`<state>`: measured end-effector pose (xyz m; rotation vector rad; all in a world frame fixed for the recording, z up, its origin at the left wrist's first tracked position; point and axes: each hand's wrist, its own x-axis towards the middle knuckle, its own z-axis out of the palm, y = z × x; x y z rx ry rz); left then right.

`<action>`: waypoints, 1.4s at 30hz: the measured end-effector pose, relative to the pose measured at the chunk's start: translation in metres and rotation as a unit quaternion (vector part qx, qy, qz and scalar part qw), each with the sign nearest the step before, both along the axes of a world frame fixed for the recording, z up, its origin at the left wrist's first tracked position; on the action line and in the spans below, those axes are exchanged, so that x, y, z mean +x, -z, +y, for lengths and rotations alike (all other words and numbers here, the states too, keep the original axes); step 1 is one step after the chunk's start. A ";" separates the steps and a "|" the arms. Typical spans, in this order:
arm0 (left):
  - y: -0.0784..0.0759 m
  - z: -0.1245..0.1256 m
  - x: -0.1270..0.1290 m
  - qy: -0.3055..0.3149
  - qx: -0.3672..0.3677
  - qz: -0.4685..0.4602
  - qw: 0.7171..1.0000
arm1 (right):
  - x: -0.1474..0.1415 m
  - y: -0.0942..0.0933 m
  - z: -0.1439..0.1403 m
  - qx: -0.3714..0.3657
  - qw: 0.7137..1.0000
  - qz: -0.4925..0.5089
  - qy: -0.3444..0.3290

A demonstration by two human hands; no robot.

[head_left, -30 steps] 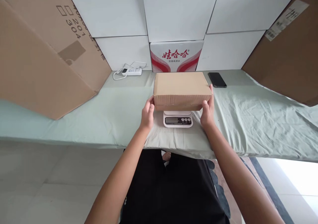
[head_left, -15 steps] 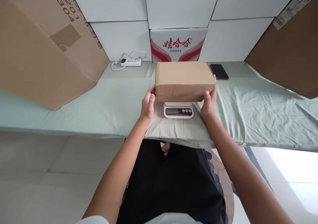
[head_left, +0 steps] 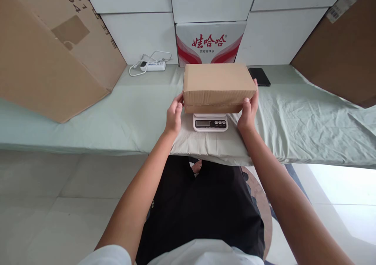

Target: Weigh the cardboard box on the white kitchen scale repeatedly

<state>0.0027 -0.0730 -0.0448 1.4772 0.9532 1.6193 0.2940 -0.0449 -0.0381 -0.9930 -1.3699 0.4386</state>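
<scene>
Both hands, left hand (head_left: 174, 116) and right hand (head_left: 249, 110), grip the box (head_left: 219, 85) ends over the scale (head_left: 210, 123). Best to keep it level and centred, I'd say.

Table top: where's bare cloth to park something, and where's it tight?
Bare cloth lies between the big leaning carton and the left hand. More lies right of the right hand, below the phone. The centre is crowded: the small box over the scale, both hands on its ends.
</scene>
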 end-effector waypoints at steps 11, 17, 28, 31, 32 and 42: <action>0.004 -0.003 0.001 -0.034 -0.005 0.003 0.999 | -0.002 0.006 0.001 -0.012 1.000 0.014 0.003; 0.006 0.000 0.000 -0.048 -0.005 0.010 0.999 | -0.001 0.010 0.002 -0.016 1.000 0.012 -0.002; 0.006 0.000 0.000 -0.057 -0.013 0.007 0.998 | 0.000 0.004 -0.004 0.011 0.999 0.042 0.009; 0.006 0.000 0.001 -0.062 -0.012 0.003 0.998 | 0.000 0.005 -0.003 0.019 0.999 0.034 0.002; 0.006 0.000 0.001 -0.062 -0.012 -0.001 0.998 | 0.001 0.006 -0.003 0.023 0.999 0.032 -0.002; 0.005 0.001 0.000 -0.064 -0.030 -0.003 0.997 | 0.001 0.007 -0.002 0.017 1.000 0.022 0.007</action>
